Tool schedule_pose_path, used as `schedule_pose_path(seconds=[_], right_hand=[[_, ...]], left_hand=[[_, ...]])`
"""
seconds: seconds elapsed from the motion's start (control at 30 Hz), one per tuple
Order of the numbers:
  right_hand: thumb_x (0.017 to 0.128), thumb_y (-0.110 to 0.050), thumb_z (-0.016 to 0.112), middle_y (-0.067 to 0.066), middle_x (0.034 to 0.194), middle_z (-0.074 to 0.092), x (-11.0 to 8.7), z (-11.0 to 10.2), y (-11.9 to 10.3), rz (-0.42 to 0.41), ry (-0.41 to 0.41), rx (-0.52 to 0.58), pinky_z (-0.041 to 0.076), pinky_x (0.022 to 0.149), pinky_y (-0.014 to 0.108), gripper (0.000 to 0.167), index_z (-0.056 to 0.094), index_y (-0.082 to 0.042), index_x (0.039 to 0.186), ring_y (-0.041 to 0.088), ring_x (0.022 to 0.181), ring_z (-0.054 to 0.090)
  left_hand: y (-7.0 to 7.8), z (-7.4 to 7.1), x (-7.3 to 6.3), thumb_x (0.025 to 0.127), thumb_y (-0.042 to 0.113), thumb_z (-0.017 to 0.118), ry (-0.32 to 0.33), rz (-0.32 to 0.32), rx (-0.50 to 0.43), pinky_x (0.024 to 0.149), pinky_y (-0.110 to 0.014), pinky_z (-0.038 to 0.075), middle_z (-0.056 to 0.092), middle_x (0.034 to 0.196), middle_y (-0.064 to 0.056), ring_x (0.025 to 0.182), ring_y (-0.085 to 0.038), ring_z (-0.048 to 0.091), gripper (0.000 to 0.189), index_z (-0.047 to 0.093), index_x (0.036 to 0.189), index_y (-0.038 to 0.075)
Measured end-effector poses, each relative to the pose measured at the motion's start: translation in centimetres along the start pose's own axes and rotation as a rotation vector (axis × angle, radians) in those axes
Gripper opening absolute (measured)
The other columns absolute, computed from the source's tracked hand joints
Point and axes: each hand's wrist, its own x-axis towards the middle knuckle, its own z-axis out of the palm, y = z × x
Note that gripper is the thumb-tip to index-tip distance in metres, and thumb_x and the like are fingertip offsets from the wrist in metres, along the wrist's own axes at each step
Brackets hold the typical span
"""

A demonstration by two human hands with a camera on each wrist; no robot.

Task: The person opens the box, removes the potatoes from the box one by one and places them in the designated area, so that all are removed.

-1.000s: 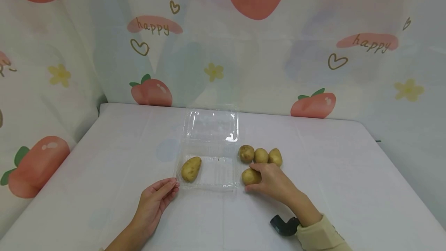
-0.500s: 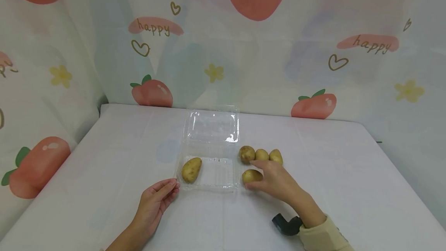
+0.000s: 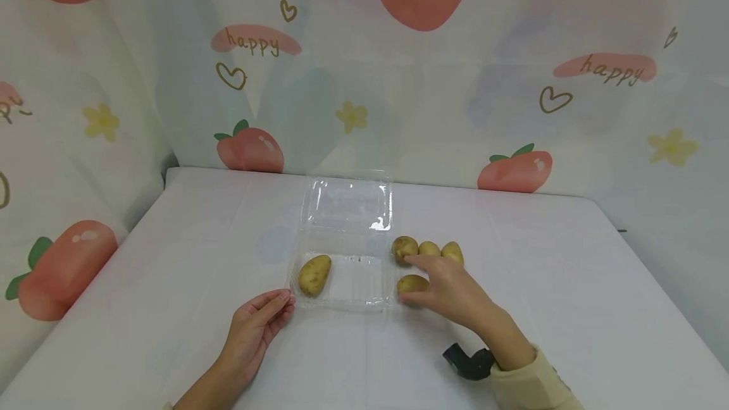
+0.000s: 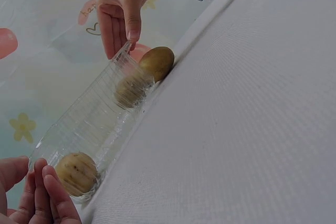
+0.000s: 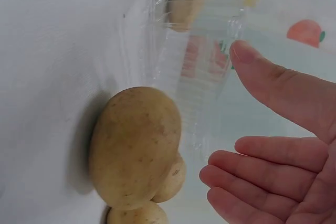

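Observation:
A clear plastic clamshell box (image 3: 357,280) lies open on the table, its lid (image 3: 348,204) folded back. One potato (image 3: 314,276) sits at the left inside it. My left hand (image 3: 256,331) pinches the box's near left corner between thumb and fingers. Over a loose potato (image 3: 411,284) just right of the box hovers my right hand (image 3: 450,286). In the right wrist view that hand's thumb and fingers (image 5: 262,182) are spread, apart from the potato (image 5: 136,148). Behind it stand three more potatoes (image 3: 405,250) in a row, partly hidden by the right hand.
A white cloth (image 3: 188,258) covers the table, which ends at a patterned backdrop (image 3: 421,125). A black bent piece (image 3: 469,362) shows beside the right sleeve (image 3: 532,385).
My right hand has loosened from the near potato, its fingers lifting and spreading slightly away. The potato stays beside the box. My left hand keeps its pinch on the box corner.

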Motion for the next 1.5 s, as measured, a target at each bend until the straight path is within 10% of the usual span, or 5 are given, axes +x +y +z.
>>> schedule_pose_path(seconds=[0.77, 1.5], right_hand=[[0.072, -0.028, 0.079, 0.007, 0.095, 0.067, 1.6, 1.6, -2.7, -0.142, 0.017, 0.037, 0.051, 0.072, 0.029, 0.055, 0.060, 0.002, 0.113, 0.017, 0.078, 0.062], [0.078, -0.034, 0.074, 0.020, 0.121, 0.055, 4.9, 5.2, -4.9, -0.055, -0.082, 0.090, 0.042, 0.094, 0.040, 0.066, 0.050, 0.009, 0.123, 0.031, 0.113, 0.051]], left_hand=[[0.0, -0.1, 0.1, 0.087, 0.002, 0.060, -0.010, 0.006, 0.014, 0.075, -0.023, 0.052, 0.065, 0.088, -0.007, 0.081, -0.015, 0.062, 0.006, 0.065, 0.091, 0.001], [-0.1, -0.1, 0.1, 0.086, 0.001, 0.060, 0.006, -0.007, -0.001, 0.076, -0.025, 0.052, 0.065, 0.088, -0.009, 0.080, -0.016, 0.062, 0.008, 0.063, 0.094, -0.001]])
